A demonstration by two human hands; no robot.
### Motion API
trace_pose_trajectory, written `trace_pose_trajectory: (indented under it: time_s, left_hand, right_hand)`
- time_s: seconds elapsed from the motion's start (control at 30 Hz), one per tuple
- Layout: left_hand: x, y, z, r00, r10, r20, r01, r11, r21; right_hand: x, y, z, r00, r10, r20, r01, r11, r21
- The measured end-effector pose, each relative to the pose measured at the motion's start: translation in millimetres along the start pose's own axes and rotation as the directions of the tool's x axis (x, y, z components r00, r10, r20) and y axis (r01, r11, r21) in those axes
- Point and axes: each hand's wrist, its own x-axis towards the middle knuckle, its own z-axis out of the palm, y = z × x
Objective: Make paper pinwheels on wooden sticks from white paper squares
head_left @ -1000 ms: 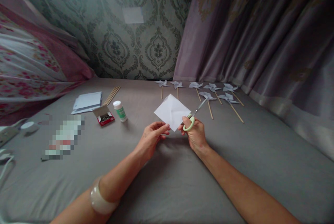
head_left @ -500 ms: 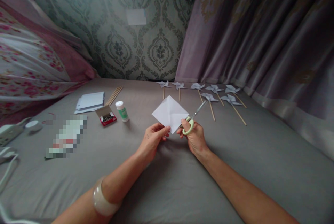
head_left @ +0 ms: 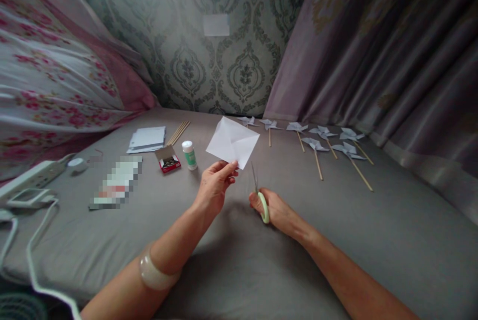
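Note:
A creased white square of paper (head_left: 235, 142) is pinched at its lower corner by my left hand (head_left: 216, 180), held up above the bed. My right hand (head_left: 274, 208) grips a pair of scissors (head_left: 264, 205) with pale green handles. Their blades point up and away, just to the right of the paper and apart from it. Several white paper pinwheels (head_left: 316, 145) on wooden sticks lie at the back right, one partly hidden behind the paper.
To the left stand a white-capped glue bottle (head_left: 189, 156) and an open red box (head_left: 170, 164) of small metal pieces. Behind them lie stacked papers (head_left: 147, 138) and wooden sticks (head_left: 178, 133). A blurred-out item (head_left: 117, 183), a power strip (head_left: 33, 180) and cables are further left.
My left hand has raised and turned the paper. My right hand has drawn the scissors down and away from it, their blades swinging upright. The view has shifted left.

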Motion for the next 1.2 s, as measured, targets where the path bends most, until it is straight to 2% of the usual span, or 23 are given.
trace_pose_trajectory:
  time_s: [0.17, 0.33, 0.53, 1.2]
  left_hand:
    - [-6, -2, 3, 0.999, -0.02, 0.027, 0.02, 1.0, 0.004]
    - [-10, -6, 5, 0.999, -0.031, 0.036, 0.031, 0.999, 0.012]
    - [-11, -8, 5, 0.999, -0.029, 0.03, 0.028, 0.999, 0.023]
    - [-11, -10, 6, 1.0, -0.018, 0.022, 0.018, 1.0, 0.009]
  right_hand:
    - [-3, 3, 4, 0.995, -0.042, 0.092, 0.048, 0.996, -0.069]
    - [-3, 3, 5, 0.996, -0.025, 0.083, 0.032, 0.996, -0.087]
    - [-3, 1, 5, 0.995, 0.027, 0.095, -0.025, 0.999, -0.024]
    - [-2, 2, 6, 0.999, 0.04, 0.006, -0.04, 0.999, 0.001]
